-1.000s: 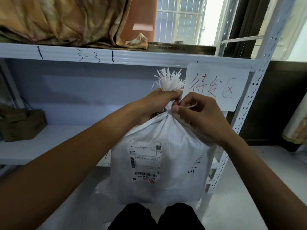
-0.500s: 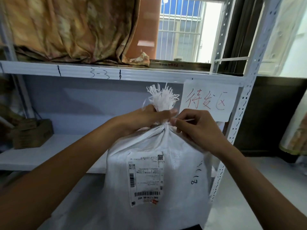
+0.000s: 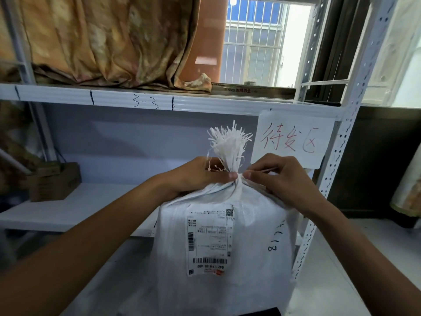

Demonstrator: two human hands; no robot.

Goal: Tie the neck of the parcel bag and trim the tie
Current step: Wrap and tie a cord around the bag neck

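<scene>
The white bag (image 3: 227, 236) stood upright before the shelf (image 3: 141, 100), its neck (image 3: 237, 179) gathered under a frayed tuft (image 3: 229, 142); the left hand (image 3: 200, 175) clenched the neck; the right hand (image 3: 280, 179) pinched a thin tie (image 3: 266, 171) just beside it; a paper sign (image 3: 293, 137) hung behind.

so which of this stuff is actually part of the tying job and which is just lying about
Part of the job: parcel bag, its gathered neck, thin tie, left hand, right hand.

Lying about: paper sign, cardboard box, curtain, shelf.
</scene>
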